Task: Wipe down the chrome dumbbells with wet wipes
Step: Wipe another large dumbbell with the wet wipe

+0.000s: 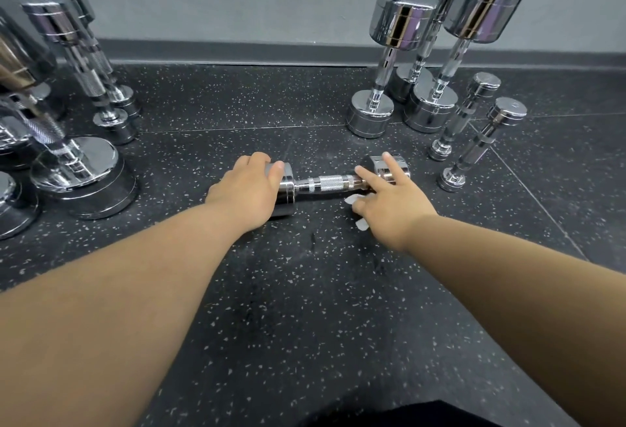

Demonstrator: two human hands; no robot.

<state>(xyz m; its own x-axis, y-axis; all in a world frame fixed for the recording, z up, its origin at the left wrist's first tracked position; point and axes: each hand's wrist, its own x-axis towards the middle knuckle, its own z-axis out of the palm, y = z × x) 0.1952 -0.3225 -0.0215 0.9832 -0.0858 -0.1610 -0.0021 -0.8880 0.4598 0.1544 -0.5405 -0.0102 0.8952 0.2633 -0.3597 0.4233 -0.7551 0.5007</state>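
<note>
1. Dumbbell (333, 183) lies flat on floor (305, 291), mid-frame, parallel w/ baseboard (237, 54).
2. Left hand (249, 189): grip curled over dumbbell's left head, thumb on top.
3. Right hand (389, 203): grip holds wet wipe (354, 198); two straight fingers touch right head.
4. Left cluster (78, 169) & right cluster (372, 115) of upright dumbbells flank it; open floor btwn them. Small pair (481, 149) stands near right head.

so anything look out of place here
Only the dumbbell gripped by the left hand lies on its side; the other dumbbells stand on end. The right hand holds a wipe, so nothing looks wrong.
</note>
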